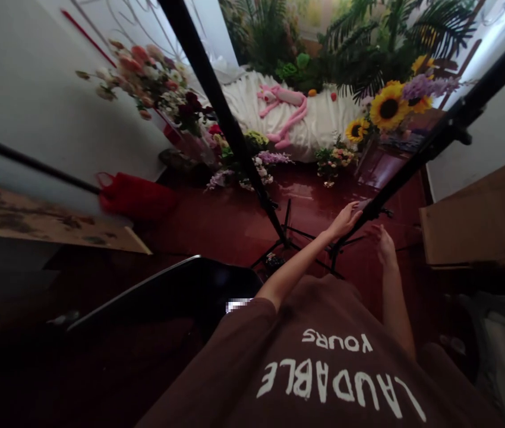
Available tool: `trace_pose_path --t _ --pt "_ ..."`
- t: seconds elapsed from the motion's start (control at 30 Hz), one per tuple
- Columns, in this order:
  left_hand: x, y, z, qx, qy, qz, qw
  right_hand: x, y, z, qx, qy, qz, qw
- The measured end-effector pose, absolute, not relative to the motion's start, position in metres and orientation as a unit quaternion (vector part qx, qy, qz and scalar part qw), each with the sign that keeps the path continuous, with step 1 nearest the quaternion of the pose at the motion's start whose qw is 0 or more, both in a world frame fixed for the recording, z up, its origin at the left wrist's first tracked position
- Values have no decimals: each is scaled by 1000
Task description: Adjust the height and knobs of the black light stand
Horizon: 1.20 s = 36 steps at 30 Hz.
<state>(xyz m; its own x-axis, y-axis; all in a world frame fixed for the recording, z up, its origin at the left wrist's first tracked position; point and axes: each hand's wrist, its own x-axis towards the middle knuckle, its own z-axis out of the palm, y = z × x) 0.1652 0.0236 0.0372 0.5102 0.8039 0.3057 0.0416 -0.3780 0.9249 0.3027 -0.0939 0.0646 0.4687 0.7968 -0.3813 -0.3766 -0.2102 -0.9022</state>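
Two black stands rise from the dark red floor, their poles leaning apart toward the top of the view. My left hand [344, 220] is at the lower part of the right black pole [406, 172], its fingers against the pole. Just right of that pole, my right hand [384, 244] is raised with its fingers apart and nothing in them. The left black pole [234, 128] stands further left, untouched. Spread tripod legs [286, 233] show below my left hand.
A pink plush toy [289, 97] lies on white cloth [319, 128], with sunflowers [388, 108] and other flowers [145, 74] around. A red bag [134, 195] is at left, a cardboard box [479, 214] at right. A black glossy panel [176, 285] stands at lower left.
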Motion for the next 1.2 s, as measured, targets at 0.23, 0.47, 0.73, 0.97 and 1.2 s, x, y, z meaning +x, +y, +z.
trace_pose_path --t 0.23,0.47,0.73,0.97,1.2 --pt "214 21 74 724 242 465 448 342 -71 113 -613 -330 423 580" --pt "216 17 76 700 259 491 449 352 -64 117 -608 -368 436 552" --pt "218 11 81 680 276 513 445 351 -68 120 -588 -441 351 580" --pt "217 11 79 688 284 502 440 345 -60 113 -608 -407 259 631" --pt "217 11 79 693 285 493 442 333 -62 181 -575 -462 133 662"
